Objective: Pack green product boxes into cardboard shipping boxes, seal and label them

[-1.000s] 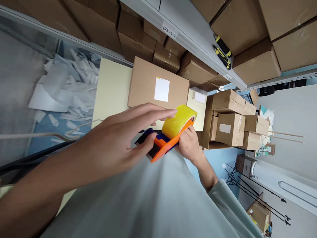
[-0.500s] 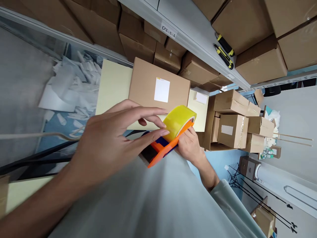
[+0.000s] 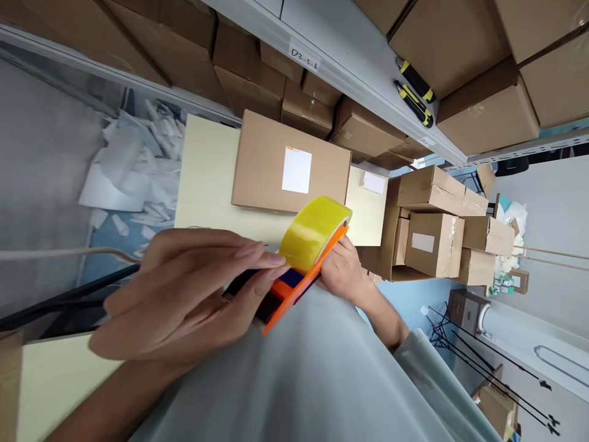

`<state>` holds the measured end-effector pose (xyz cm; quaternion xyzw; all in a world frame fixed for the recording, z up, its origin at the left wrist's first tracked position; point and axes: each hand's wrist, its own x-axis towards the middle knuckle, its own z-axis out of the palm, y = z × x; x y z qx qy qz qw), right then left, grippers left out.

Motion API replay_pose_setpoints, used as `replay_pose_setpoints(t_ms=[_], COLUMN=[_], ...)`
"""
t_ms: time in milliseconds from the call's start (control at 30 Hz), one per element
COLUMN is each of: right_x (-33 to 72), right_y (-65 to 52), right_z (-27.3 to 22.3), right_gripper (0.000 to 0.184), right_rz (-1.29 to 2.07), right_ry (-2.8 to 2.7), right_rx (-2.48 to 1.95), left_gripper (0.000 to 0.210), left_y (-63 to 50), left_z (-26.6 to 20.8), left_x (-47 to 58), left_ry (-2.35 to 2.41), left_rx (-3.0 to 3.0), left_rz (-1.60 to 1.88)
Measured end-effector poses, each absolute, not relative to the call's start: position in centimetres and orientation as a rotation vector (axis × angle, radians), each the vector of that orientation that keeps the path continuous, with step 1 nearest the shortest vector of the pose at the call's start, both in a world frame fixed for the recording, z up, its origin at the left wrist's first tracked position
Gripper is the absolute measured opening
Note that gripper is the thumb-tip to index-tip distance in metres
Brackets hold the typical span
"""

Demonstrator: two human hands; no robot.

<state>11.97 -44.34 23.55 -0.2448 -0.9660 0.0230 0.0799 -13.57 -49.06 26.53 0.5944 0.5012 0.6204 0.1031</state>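
My right hand (image 3: 343, 270) is wrapped round the grip of an orange and dark blue tape dispenser (image 3: 300, 290), held in front of my body. A roll of yellow tape (image 3: 315, 234) sits on it, its near rim against the orange frame. My left hand (image 3: 184, 301) is at the roll's left side, thumb and forefinger pinched together at the tape's edge. How much film lies between the fingertips is hard to make out. Behind the roll, a flat brown carton (image 3: 260, 162) with a white label (image 3: 296, 170) lies on the pale yellow table (image 3: 207, 166).
Shelves full of cartons (image 3: 248, 77) run along the far side. Two utility knives (image 3: 414, 101) lie on a shelf edge. A small white box (image 3: 372, 182) is on the table's right part. More cartons (image 3: 426, 242) stand right; crumpled white paper (image 3: 133, 159) lies left.
My left hand has turned and its fingers have closed into a pinch at the tape's edge. The dispenser and roll have shifted slightly left and down, still in my right hand.
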Motion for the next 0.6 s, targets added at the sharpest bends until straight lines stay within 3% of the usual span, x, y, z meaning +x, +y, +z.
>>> replay_pose_setpoints(t_ms=[200, 367, 600], right_x=[12.1, 12.7, 13.8], right_y=[-44.4, -44.6, -45.2], right_z=[23.6, 23.5, 23.7], right_gripper=[0.009, 0.008, 0.011], right_rz=[0.235, 0.306, 0.413], right_ry=[-2.763, -2.735, -2.708], right_rx=[-0.836, -0.841, -0.88], left_gripper=[0.094, 0.058, 0.024], left_y=[-49.4, -48.3, -47.4], left_z=[27.4, 28.4, 29.0], left_x=[-13.5, -13.6, -14.9], left_ry=[1.555, 1.525, 1.404], left_rx=[1.679, 1.508, 1.543], left_rz=[1.761, 1.67, 1.466])
